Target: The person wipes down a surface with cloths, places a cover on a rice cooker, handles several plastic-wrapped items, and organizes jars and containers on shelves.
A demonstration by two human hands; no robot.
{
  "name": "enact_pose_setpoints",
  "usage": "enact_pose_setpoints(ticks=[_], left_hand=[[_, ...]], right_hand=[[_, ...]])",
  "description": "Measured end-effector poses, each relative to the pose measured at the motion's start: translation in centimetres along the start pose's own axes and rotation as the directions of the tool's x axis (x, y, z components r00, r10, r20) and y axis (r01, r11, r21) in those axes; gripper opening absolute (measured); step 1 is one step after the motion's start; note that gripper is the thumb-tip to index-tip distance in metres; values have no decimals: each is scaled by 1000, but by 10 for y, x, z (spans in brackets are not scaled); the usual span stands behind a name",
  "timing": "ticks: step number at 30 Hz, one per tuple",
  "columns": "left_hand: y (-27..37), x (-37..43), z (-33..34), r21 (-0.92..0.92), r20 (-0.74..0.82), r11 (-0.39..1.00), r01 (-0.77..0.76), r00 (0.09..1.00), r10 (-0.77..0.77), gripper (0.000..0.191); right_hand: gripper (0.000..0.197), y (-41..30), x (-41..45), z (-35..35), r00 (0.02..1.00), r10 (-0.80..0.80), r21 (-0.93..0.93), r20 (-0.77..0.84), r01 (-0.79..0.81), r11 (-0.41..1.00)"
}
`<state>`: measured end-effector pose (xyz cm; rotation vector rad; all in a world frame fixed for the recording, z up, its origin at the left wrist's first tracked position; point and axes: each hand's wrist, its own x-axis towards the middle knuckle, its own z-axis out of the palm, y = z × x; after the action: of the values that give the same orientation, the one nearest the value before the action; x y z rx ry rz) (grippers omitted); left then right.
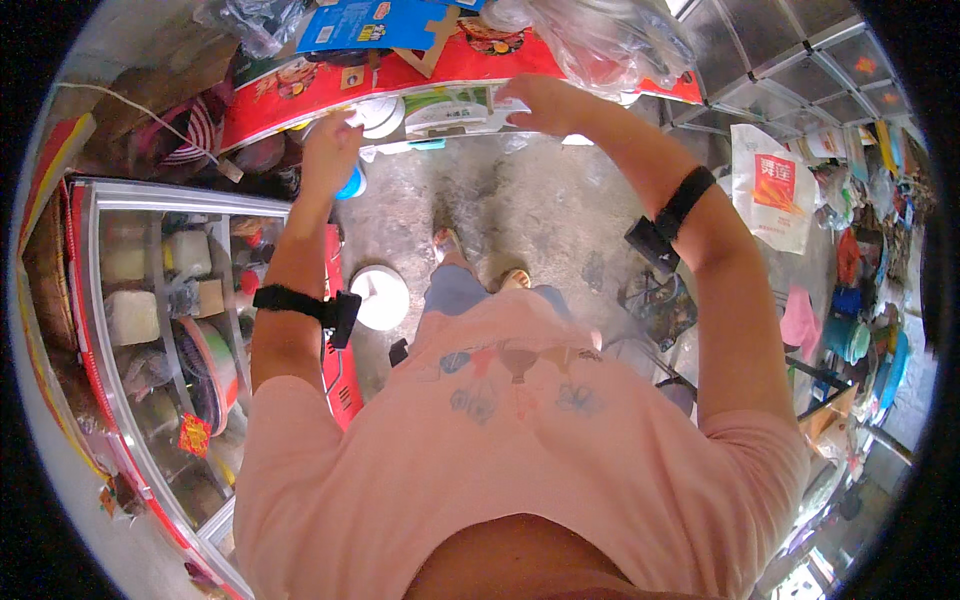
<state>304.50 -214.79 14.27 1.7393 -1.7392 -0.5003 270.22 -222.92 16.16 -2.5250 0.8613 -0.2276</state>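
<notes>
Before me is a counter or shelf with a red printed cover [517, 61]. My left hand [332, 150] is at its front edge, beside a white round lid or container [380, 117]. The fingers are curled, and I cannot tell whether they grip anything. My right hand [551, 105] is at the same edge further right, fingers bent and apart, with nothing visible in it. Between the hands, a green-and-white printed package [448, 110] shows below the red cover. Clear plastic bags [600, 41] and a flattened blue printed carton [367, 26] lie on top.
A glass-doored cabinet [191, 196] with an aluminium frame stands at left. On the concrete floor [491, 180] are a white round lid or stool top [379, 298] and a blue-capped container [351, 184]. A white printed sack [774, 187] and household clutter stand at right.
</notes>
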Motion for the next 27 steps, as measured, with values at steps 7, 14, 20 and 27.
enact_pose_setpoints(ticks=[7,14,20,27], left_hand=[[-41,-33,50,14,213,999,52,976,-54,32],[-99,-34,112,-130,464,961,242,872,-157,38],[-141,-45,136,-138,525,922,361,816,-241,42],[-182,-37,190,-95,585,914,395,765,-270,39]], right_hand=[[38,6,3,75,959,94,106,266,-126,986],[38,18,30,154,918,98,222,383,-194,955],[38,38,53,193,822,245,72,514,-326,942],[32,50,47,222,898,217,225,384,-319,921]])
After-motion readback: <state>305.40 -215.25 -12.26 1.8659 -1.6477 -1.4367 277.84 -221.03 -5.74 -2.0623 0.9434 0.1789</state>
